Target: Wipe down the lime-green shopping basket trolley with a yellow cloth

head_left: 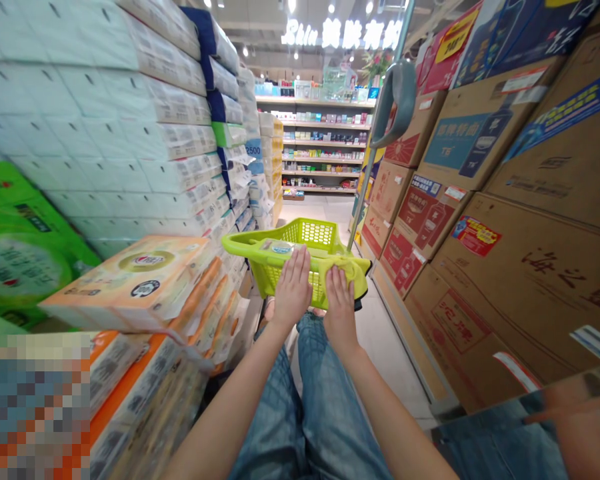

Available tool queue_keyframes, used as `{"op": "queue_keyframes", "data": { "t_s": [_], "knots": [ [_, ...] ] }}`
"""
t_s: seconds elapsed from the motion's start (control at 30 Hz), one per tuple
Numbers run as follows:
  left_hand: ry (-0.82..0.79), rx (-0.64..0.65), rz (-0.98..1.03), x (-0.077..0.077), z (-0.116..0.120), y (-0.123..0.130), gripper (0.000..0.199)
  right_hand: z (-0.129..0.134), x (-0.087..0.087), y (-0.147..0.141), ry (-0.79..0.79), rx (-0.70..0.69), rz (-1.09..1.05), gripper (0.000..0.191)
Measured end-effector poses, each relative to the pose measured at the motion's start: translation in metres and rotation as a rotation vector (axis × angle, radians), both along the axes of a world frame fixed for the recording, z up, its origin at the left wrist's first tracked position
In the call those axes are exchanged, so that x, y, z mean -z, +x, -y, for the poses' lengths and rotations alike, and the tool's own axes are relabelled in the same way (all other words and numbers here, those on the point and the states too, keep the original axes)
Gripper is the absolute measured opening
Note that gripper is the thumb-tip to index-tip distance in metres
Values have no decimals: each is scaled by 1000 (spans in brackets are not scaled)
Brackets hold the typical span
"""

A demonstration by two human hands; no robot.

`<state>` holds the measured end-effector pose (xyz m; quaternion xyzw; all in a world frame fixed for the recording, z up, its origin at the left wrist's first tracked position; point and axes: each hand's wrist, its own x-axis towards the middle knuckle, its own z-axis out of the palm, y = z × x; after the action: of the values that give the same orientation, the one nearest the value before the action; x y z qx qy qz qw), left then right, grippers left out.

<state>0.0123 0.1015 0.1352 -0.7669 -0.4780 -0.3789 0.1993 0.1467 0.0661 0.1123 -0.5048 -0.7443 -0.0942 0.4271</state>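
A lime-green shopping basket [275, 283] with perforated sides is in front of my knees. My left hand [294, 283] lies against the near rim of the basket, its fingers stretched and side by side. A yellow-green cloth [353, 268] covers the rim's right part, and my right hand [340, 300] presses on it with the fingers spread a little. A grey pole with a looped handle [400, 103] rises from the basket's right side. The inside of the basket is mostly hidden behind its front wall.
Tall stacks of wrapped tissue packs [105, 120] stand on the left, orange packs [145, 270] lower down. Cardboard cartons [530, 267] line the right side. Shelves [325, 142] stand at the aisle's far end. Another person's denim-clad leg [510, 440] shows at the lower right.
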Motion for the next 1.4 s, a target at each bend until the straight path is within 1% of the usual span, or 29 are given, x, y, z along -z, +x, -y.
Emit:
{"op": "queue_keyframes", "data": {
  "t_s": [0.1,0.2,0.27,0.37,0.43,0.5,0.6,0.7,0.77,0.83,0.93,1.0,1.1,1.2,1.3,1.4],
  "knots": [
    [-7,10,0,-1,1,1,79,-11,-6,19,18,-9,-141,90],
    [-10,16,6,-1,1,2,80,-20,-14,25,10,19,-208,91],
    [-9,18,12,-1,1,1,80,-19,-13,19,4,80,-192,86],
    [-20,17,13,0,1,1,79,-10,-5,-2,-15,146,-130,77],
    [-25,19,9,1,0,0,77,-6,-3,-18,-34,133,-60,74],
    [-21,15,6,3,-1,-1,74,-5,-5,-31,-45,99,7,72],
    [-13,8,2,4,-2,-3,70,-5,-11,-38,-46,63,50,72],
    [-11,24,-8,3,-2,-4,74,-3,-7,-28,-38,25,75,75],
    [-15,33,-11,1,0,-4,78,-1,-1,-13,-22,9,73,79],
    [-19,39,-12,-1,1,-3,80,-3,2,5,5,19,27,83],
    [-20,46,-1,-3,2,-2,81,-14,-3,26,34,39,-80,87],
    [-21,48,11,-2,2,-2,81,-20,-9,30,37,46,-137,90],
    [-28,44,22,-1,1,-1,80,-20,-11,17,36,88,-165,86],
    [-33,40,18,0,1,-2,78,-12,-10,-9,2,124,-78,77],
    [-35,44,4,0,0,-4,72,-9,-15,-32,-48,106,22,70],
    [-32,55,2,-1,0,-5,70,-9,-16,-39,-62,67,59,69]
  ]
}}
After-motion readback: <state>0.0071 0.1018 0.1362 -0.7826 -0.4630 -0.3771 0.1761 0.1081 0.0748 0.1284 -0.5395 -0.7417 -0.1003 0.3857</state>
